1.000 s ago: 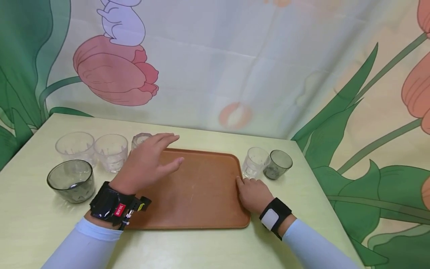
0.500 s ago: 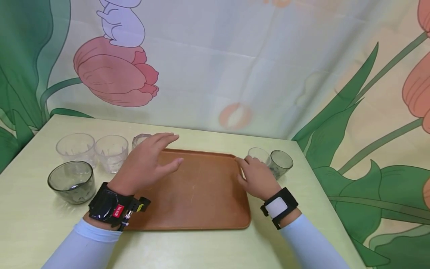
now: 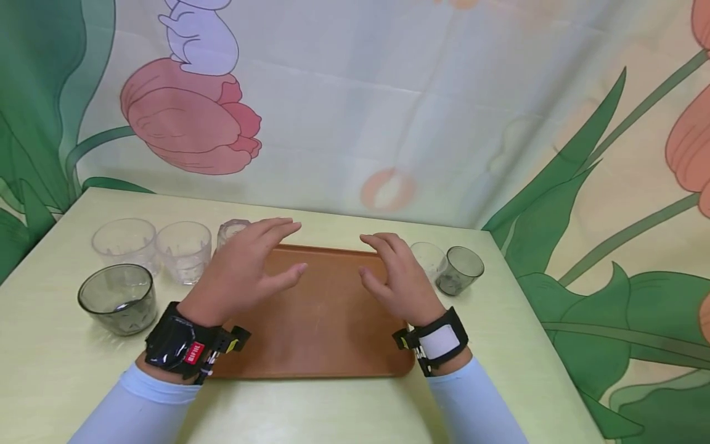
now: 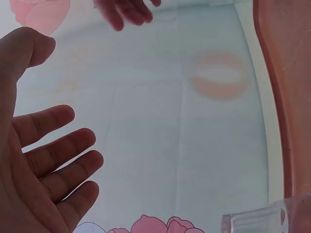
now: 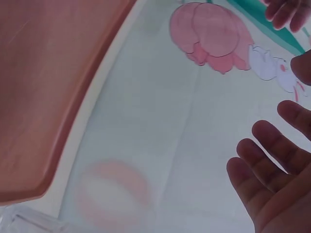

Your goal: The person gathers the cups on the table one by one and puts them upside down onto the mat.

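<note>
Head view from above: a reddish-brown rectangular tray (image 3: 327, 317) lies flat on the pale yellow-green surface (image 3: 310, 412). It has rounded corners, a low raised rim, a dull sheen and a few faint scratches near the middle. The person's left hand (image 3: 238, 271) is raised over its left part, the right hand (image 3: 405, 280) over its right; each grip is loose and empty. Left of the tray stand two clear, wide cups (image 3: 185, 250) and a smoky grey bowl-shaped cup (image 3: 118, 302); right of it, a clear tumbler (image 3: 430, 254), partly hidden, beside a smoky grey tumbler (image 3: 461, 271).
</note>
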`<action>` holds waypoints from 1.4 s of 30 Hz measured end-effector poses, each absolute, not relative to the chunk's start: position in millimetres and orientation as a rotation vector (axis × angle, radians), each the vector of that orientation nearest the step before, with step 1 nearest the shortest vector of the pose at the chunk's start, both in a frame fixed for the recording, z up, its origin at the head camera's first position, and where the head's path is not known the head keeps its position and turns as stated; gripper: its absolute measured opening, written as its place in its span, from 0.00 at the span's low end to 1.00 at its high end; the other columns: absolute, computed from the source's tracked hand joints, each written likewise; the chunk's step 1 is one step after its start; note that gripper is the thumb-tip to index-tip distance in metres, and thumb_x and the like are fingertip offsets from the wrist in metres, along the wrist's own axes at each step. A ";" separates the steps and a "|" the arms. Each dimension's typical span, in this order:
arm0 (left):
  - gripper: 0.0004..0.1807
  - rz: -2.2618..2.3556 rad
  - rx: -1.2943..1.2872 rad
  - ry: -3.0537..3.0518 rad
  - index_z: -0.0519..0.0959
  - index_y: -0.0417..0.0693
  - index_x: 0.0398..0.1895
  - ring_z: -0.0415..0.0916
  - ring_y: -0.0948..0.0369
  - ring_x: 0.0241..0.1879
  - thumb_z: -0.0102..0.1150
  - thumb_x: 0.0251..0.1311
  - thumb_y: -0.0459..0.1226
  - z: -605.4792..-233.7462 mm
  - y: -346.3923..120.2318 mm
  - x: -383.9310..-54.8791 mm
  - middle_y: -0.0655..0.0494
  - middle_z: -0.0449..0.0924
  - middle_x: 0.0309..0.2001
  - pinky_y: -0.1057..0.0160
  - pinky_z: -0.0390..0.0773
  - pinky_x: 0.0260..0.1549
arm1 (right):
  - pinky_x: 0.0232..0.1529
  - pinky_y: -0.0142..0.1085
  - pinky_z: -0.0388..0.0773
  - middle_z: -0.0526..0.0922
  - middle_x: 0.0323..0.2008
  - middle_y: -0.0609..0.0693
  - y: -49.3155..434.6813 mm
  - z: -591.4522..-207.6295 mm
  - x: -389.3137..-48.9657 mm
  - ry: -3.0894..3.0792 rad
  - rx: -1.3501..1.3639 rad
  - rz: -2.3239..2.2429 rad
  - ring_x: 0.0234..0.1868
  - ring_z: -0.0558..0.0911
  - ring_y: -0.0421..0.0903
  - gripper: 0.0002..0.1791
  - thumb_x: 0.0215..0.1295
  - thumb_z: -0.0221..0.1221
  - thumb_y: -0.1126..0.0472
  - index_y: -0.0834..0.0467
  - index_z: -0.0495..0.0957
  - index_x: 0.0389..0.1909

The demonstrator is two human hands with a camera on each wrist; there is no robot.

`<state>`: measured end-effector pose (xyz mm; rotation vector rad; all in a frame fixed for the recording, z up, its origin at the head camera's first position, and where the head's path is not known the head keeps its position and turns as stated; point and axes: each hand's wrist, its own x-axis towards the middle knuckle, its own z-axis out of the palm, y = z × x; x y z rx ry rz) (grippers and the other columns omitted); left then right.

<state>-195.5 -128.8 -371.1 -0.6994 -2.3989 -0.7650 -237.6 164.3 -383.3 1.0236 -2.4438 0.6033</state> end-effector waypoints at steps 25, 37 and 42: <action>0.37 -0.774 -0.745 -2.322 0.74 0.43 0.66 0.72 0.48 0.65 0.69 0.55 0.50 -363.4 -124.3 -188.0 0.45 0.76 0.64 0.45 0.72 0.63 | 0.67 0.45 0.71 0.73 0.66 0.56 146.2 -359.6 -222.6 -2.185 1.243 0.814 0.67 0.73 0.51 0.37 0.67 0.60 0.42 0.56 0.66 0.72; 0.37 -0.758 -0.759 -2.310 0.74 0.43 0.66 0.73 0.47 0.64 0.69 0.54 0.49 -363.2 -122.9 -188.4 0.44 0.76 0.64 0.43 0.74 0.61 | 0.67 0.46 0.72 0.73 0.66 0.57 145.3 -362.1 -219.8 -2.201 1.256 0.803 0.66 0.73 0.52 0.38 0.65 0.63 0.47 0.57 0.65 0.72; 0.37 -0.746 -0.754 -2.312 0.75 0.43 0.66 0.73 0.47 0.64 0.69 0.54 0.49 -364.3 -122.2 -189.7 0.44 0.77 0.63 0.43 0.74 0.60 | 0.68 0.45 0.71 0.72 0.67 0.57 145.6 -362.9 -220.9 -2.229 1.252 0.789 0.67 0.72 0.52 0.38 0.65 0.63 0.47 0.58 0.65 0.72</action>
